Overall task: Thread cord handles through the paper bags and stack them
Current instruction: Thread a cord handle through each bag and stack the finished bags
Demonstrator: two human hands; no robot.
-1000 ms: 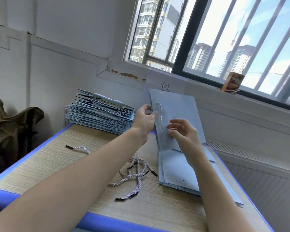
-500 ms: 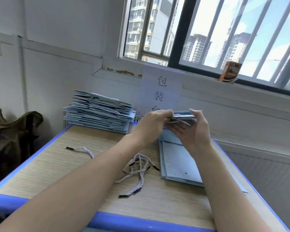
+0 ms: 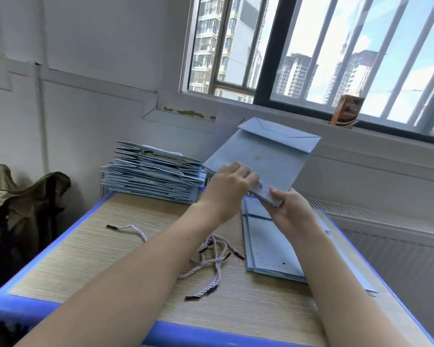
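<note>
1. Head view, far left: a finished stack of bags [image 3: 152, 171] sat at the back left of the surface [image 3: 90, 259], with cord handles showing among its layers. It lay to the left of both hands and behind them.
2. Nearer on the surface, one loose cord [image 3: 128, 229] lay alone, and a tangle of cords [image 3: 211, 261] lay between the forearms, closer to the left arm.
3. The left hand [image 3: 229, 186] was raised above the surface with its fingers curled down on the near edge of the held paper bag [image 3: 263, 159]. It seemed to pinch a cord end there, though the cord itself was mostly hidden.
4. The held bag was off the surface and tilted, its long axis running up and away from the hands toward the window, folded bottom flap farthest off. The near edge, where the handle holes should be, lay right at the fingertips of both hands.
5. The right hand [image 3: 290, 212] gripped the bag's near right corner from below, thumb on top, steadying it.
6. Under the right forearm lay a flat pile of unthreaded bags [image 3: 266, 251].
7. Judged from this, the threading turned on the left hand, the nearer to the hole; the stack was a reach to the left.
</note>
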